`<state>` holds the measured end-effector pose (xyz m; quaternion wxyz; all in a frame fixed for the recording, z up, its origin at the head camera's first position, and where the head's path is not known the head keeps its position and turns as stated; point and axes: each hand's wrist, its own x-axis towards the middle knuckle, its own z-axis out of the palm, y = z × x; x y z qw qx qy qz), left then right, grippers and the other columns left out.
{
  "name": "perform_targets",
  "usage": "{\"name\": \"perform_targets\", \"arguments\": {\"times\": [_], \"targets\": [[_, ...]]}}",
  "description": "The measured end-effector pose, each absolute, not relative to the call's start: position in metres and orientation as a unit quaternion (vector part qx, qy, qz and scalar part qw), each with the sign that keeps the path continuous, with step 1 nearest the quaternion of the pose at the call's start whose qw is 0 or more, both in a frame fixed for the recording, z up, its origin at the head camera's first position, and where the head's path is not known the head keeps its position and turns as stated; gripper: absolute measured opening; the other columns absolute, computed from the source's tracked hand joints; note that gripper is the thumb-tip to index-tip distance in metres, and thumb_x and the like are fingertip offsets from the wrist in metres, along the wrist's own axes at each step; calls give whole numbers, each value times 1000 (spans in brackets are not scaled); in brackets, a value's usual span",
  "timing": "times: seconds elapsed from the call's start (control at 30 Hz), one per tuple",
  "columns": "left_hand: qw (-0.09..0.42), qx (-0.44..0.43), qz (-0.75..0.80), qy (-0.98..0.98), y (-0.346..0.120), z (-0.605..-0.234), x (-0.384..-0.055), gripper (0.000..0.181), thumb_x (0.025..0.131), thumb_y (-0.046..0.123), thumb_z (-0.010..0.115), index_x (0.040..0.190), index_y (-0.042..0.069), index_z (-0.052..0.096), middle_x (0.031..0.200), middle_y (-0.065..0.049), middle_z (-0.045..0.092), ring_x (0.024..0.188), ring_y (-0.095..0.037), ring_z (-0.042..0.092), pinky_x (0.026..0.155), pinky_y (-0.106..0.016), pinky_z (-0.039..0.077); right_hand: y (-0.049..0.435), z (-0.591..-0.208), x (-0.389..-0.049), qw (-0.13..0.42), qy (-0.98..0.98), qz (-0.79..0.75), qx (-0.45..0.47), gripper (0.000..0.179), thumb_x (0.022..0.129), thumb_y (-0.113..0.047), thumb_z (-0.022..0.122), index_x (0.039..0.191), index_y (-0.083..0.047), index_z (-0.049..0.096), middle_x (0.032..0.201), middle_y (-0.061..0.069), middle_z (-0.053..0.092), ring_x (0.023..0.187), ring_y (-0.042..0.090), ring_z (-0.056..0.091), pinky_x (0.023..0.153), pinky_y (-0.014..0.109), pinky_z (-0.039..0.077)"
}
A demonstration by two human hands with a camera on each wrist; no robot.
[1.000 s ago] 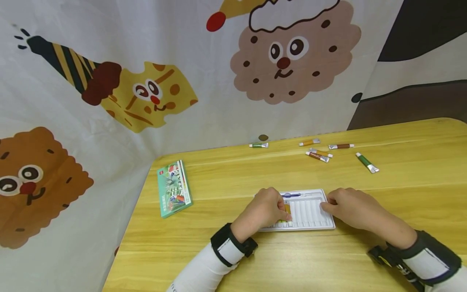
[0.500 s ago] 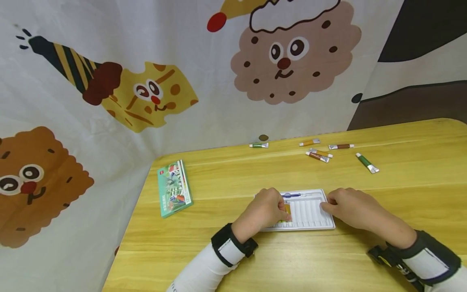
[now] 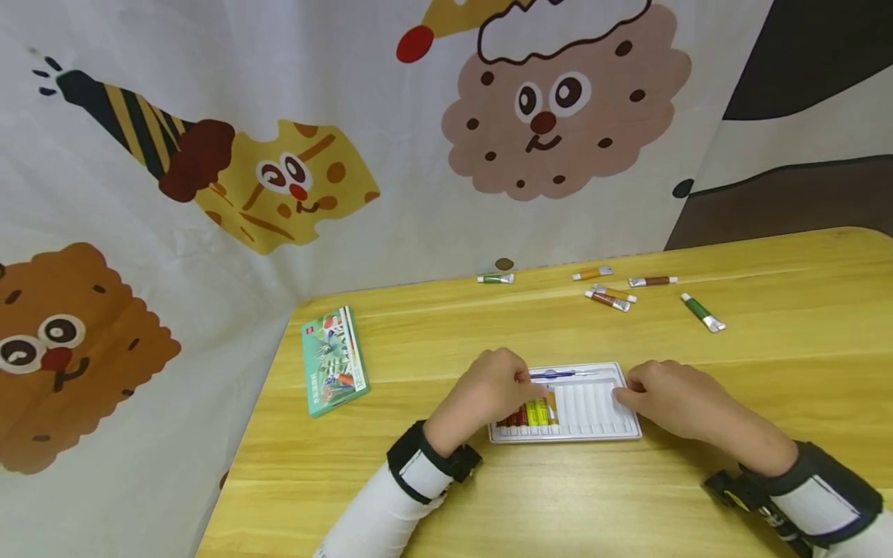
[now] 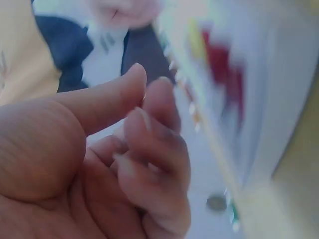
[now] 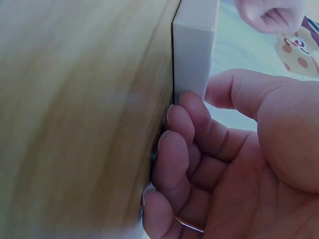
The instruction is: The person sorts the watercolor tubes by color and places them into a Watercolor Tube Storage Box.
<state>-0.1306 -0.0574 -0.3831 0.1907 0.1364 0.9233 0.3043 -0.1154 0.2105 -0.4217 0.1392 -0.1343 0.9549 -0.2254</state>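
Observation:
A white plastic tray (image 3: 598,407) lies on the table with slots along it. Red, yellow and ochre paint tubes (image 3: 536,413) fill slots on its left side, and a blue paintbrush (image 3: 558,373) lies along its far edge. My left hand (image 3: 491,390) hovers over the tray's left part, partly covering the tubes. In the left wrist view its fingers (image 4: 159,139) are loosely bent, with nothing visible between them and the thumb. My right hand (image 3: 677,395) pinches the tray's right edge; in the right wrist view thumb and forefinger meet at the tray's white corner (image 5: 193,59).
Toward the table's back lie loose paint tubes: green (image 3: 702,312), brown (image 3: 653,280), ochre (image 3: 591,273), a brown one (image 3: 608,301) touching another ochre one, and a further green tube (image 3: 495,278). A teal paint box (image 3: 335,361) sits at the left. A printed curtain (image 3: 391,232) hangs behind.
My left hand has let go of the ochre tube in its slot and moved up and left, uncovering the red and yellow tubes. My right hand stays at the tray's edge.

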Motion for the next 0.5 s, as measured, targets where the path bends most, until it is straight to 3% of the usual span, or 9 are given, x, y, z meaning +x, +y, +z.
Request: {"name": "perform_targets", "arguments": {"times": [0.17, 0.33, 0.5], "targets": [[185, 113, 270, 938, -89, -367, -137, 46, 100, 30, 73, 61, 14, 55, 55, 6, 39, 50, -11, 39, 48, -25, 30, 209, -421, -116, 148, 954, -227, -130, 35, 100, -28, 69, 69, -17, 56, 62, -4, 40, 57, 15, 42, 56, 30, 28], [225, 111, 221, 942, -107, -367, -141, 52, 97, 22, 75, 52, 14, 51, 49, 9, 33, 47, -10, 34, 47, -25, 25, 210, -420, -116, 147, 954, -227, -131, 35, 100, -27, 69, 69, -17, 55, 62, -4, 41, 57, 15, 42, 56, 31, 29], [265, 126, 210, 933, -112, -376, -147, 34, 93, 11, 76, 59, 7, 71, 50, 2, 56, 47, -10, 44, 48, -24, 33, 211, -422, -116, 144, 954, -227, -135, 35, 100, -28, 69, 69, -17, 56, 62, -4, 41, 57, 15, 42, 56, 30, 28]]}}
